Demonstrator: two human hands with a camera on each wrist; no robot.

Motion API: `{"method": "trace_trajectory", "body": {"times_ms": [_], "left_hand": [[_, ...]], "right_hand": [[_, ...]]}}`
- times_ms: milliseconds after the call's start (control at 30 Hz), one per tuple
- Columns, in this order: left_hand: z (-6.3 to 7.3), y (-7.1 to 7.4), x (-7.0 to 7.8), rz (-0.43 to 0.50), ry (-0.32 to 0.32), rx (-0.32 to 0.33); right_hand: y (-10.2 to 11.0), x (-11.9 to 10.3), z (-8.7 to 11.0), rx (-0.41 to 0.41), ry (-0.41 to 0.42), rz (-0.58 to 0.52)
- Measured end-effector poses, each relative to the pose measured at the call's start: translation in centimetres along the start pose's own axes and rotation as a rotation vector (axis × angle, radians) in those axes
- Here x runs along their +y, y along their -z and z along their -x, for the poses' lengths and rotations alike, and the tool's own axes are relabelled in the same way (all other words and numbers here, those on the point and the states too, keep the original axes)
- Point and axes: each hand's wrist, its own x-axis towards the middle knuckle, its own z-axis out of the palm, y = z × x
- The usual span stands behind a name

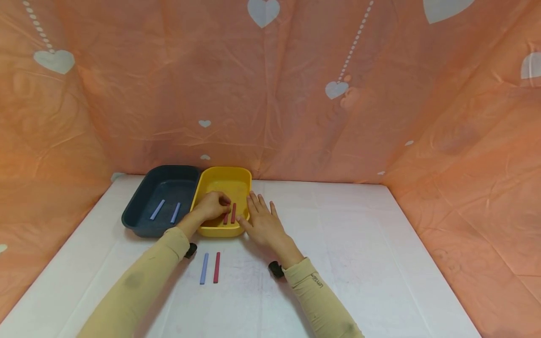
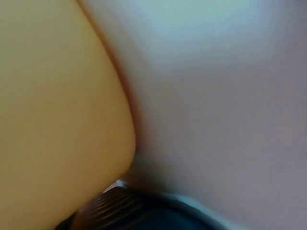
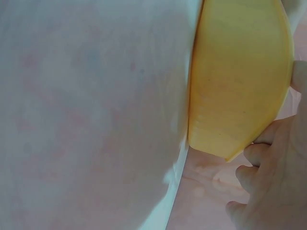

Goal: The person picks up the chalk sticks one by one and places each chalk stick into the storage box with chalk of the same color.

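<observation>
In the head view my left hand (image 1: 214, 205) reaches over the near left rim of the yellow tray (image 1: 223, 232). Its thumb and fingertips pinch a red chalk stick (image 1: 225, 219), whose far end they cover. Beside it on the tray floor lies a second red chalk stick (image 1: 234, 213). My right hand (image 1: 264, 225) rests along the tray's right edge, fingers extended and spread; the right wrist view shows its fingertips right at the yellow rim. Only the tray's blurred yellow wall (image 2: 62, 110) fills the left side of the left wrist view, where the hand is hidden.
A dark blue tray (image 1: 141, 229) stands against the yellow one, holding two light-blue chalk sticks (image 1: 158, 210). On the white table (image 1: 359, 263) in front lie one blue stick (image 1: 204, 268) and one red stick (image 1: 217, 267). An orange curtain (image 1: 296, 136) hangs behind.
</observation>
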Motion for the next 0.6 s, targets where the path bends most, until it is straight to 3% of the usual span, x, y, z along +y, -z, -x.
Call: {"method": "trace_trajectory", "body": {"times_ms": [600], "left_hand": [[0.02, -0.02, 0.1, 0.032, 0.036, 0.012]], "right_hand": [[-0.07, 0.14, 0.07, -0.002, 0.01, -0.01]]}}
